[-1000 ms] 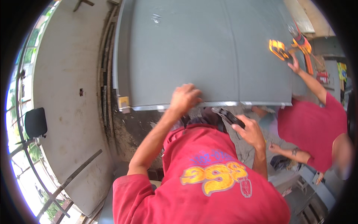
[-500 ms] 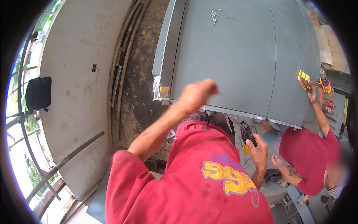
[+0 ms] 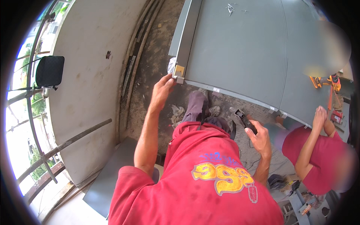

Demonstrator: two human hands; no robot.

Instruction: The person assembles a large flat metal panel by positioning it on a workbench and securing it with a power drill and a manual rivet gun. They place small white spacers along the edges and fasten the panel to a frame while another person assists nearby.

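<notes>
A large grey metal panel (image 3: 240, 48) lies in front of me with a raised channel along its left side. My left hand (image 3: 161, 92) is closed at the panel's near left corner, its fingertips on a small metal corner piece (image 3: 179, 75) beside a yellow block (image 3: 180, 69). By my right hip, my right hand (image 3: 259, 135) is wrapped round a dark hand tool (image 3: 245, 119) with a metal head. The head points away from me; the grip is partly hidden by my fingers. Several silver rivets (image 3: 230, 9) lie loose on the far part of the panel.
A co-worker in a red shirt (image 3: 315, 150) is at the right, hands (image 3: 320, 117) together by the panel's edge. A yellow cordless drill (image 3: 326, 81) lies near the panel's right side. Long poles (image 3: 137, 52) run along the pale wall (image 3: 84, 71) at left; scaffold tubes (image 3: 75, 138) stand nearby.
My left hand has moved from above the panel to its near left corner. My right hand has taken hold of the dark tool. The co-worker's hand has left the drill.
</notes>
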